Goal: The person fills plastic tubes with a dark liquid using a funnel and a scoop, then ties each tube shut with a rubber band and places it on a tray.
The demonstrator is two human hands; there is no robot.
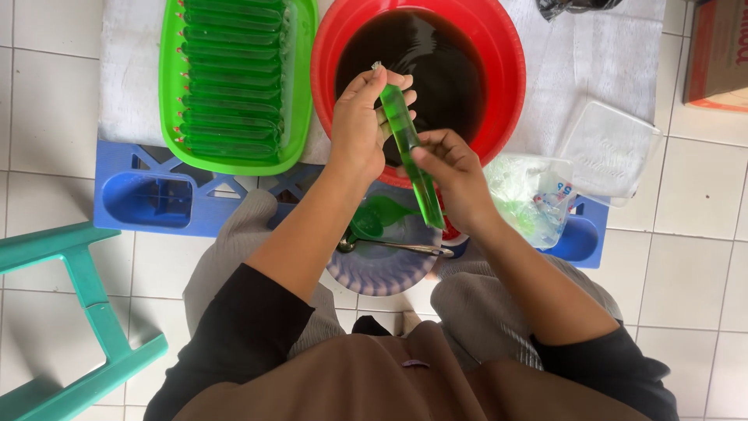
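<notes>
Green ice pop tube point(411, 152) in both hands.

Both forearms reach forward from black sleeves pushed up to about the elbows, bare from there to the wrists, and they converge toward the middle of the view. The left hand point(360, 117) is raised slightly higher and farther forward, its back turned toward the camera, with the fingers curled inward and the thumb and fingertips pinched together near the top. The right hand point(452, 173) sits just below and to the right, wrist bent inward, its fingers wrapped in a closed grip with the thumb pressing across toward the left hand. The two hands are close, nearly touching.
</notes>
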